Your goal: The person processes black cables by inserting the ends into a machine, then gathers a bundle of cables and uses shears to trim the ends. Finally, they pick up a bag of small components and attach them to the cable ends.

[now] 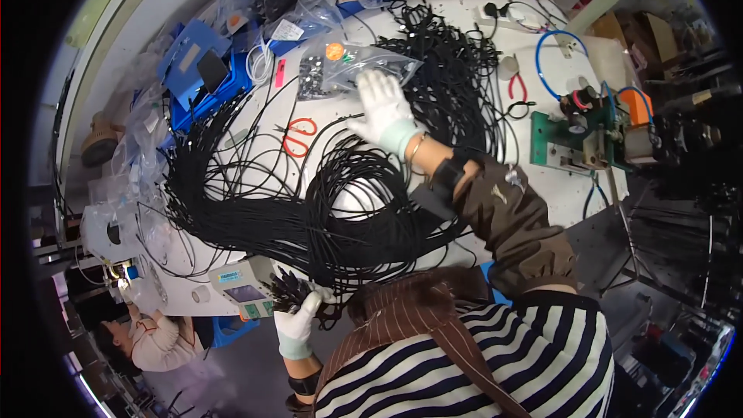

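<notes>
My left hand (297,328), in a white glove, is closed around the ends of a bundle of black cables (290,288) at the table's near edge. The rest of the black cables (255,213) lie in a thick band across the table and curl into a loop in the middle. My right hand (381,112), also gloved, reaches far forward with its fingers stretched out. Its fingertips are at a clear plastic bag (340,70) of small dark parts; whether they touch it I cannot tell. Beside that hand lies a tangled heap of black cables (453,77).
Orange-handled scissors (299,138) lie left of my right hand. Blue bins (203,70) and plastic bags stand at the far left. A green machine fixture (569,143) sits on the right, a boxed meter (246,288) near my left hand. Another person (159,340) is at lower left.
</notes>
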`<state>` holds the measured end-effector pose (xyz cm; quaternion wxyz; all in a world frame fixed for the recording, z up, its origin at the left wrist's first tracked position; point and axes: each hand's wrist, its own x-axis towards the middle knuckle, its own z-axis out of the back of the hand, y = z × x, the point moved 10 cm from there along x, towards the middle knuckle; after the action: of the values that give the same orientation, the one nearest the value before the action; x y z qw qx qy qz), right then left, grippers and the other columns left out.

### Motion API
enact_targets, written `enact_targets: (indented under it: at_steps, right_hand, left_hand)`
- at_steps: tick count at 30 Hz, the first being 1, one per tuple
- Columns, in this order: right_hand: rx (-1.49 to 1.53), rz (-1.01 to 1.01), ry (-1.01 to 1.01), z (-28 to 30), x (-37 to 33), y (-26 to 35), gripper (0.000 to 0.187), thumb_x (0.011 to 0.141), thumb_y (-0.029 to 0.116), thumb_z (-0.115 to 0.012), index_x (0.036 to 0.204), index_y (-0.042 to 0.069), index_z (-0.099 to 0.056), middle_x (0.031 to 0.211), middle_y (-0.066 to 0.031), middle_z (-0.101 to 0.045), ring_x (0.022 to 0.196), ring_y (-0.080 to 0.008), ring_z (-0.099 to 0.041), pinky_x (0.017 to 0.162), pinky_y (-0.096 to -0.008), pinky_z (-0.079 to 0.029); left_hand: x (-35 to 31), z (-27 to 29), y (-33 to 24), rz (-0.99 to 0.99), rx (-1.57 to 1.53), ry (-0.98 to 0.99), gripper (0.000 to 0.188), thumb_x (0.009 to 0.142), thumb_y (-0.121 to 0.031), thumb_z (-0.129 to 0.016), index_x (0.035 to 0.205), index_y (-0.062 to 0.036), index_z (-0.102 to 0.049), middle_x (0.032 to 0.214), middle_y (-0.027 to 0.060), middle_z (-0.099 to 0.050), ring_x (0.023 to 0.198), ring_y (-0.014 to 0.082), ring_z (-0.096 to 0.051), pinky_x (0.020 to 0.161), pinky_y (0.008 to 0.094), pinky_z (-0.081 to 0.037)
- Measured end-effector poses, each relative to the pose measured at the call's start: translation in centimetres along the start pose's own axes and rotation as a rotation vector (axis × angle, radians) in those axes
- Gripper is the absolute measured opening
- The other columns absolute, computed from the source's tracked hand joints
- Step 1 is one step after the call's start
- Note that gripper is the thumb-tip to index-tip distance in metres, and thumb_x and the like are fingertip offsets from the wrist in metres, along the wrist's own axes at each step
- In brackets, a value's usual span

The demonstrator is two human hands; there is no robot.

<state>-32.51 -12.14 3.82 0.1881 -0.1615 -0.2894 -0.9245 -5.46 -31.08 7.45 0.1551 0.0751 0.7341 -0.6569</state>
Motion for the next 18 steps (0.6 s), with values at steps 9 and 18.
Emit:
enact_targets:
  at_steps: [9, 18]
  right_hand:
    - [-0.042, -0.179, 0.280, -2.2, 6.3, -3.4, 0.043, 0.079, 0.036, -0.056, 0.111, 0.007, -0.055, 0.112, -0.0176, -0.057, 0.106, -0.0283, -0.054, 0.091, -0.0432, -0.037]
    - [0.444, 0.272, 0.250, 4.8, 5.2, 13.0, 0.030, 0.087, 0.030, -0.045, 0.090, 0.004, -0.060, 0.086, -0.0153, -0.060, 0.080, -0.0318, -0.060, 0.075, -0.0422, -0.047]
  left_hand:
    - [0.6, 0.8, 0.1, 0.036, -0.042, -0.053, 0.020, 0.080, -0.011, -0.063, 0.092, 0.0006, -0.052, 0.078, 0.0166, -0.061, 0.066, 0.0233, -0.060, 0.070, 0.0376, -0.051]
    - [0.0, 1.3, -0.1, -0.007, -0.113, -0.083, 0.018, 0.079, 0.000, -0.057, 0.095, 0.0047, -0.050, 0.073, 0.0181, -0.060, 0.059, 0.0235, -0.059, 0.059, 0.0359, -0.052]
